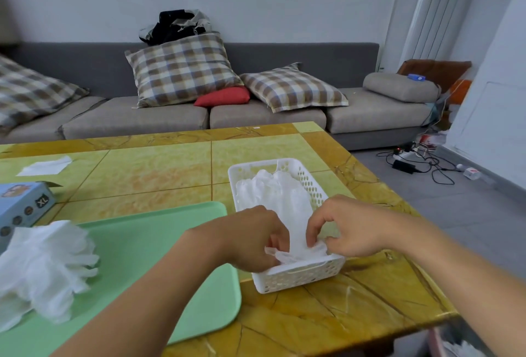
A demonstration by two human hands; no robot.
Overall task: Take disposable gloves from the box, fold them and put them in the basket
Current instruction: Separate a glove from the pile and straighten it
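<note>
Thin crinkled translucent glove [296, 252] pinched in grip of left hand [253, 238] and right hand [345, 227], inside white perforated basket [299, 278]

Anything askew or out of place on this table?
Nothing damaged or spilled. One flat white sheet lies alone at the table's far left, apart from the loose pile of clear gloves on the green tray.

A: The blue cardboard glove box [20, 208] is cut by the left edge, and its small round badges are too tiny to read.

B: Yes. The crumpled white plastic gloves [42, 268] also leave the frame, and they hide one corner of the mint-green plastic tray [159, 248].
</note>
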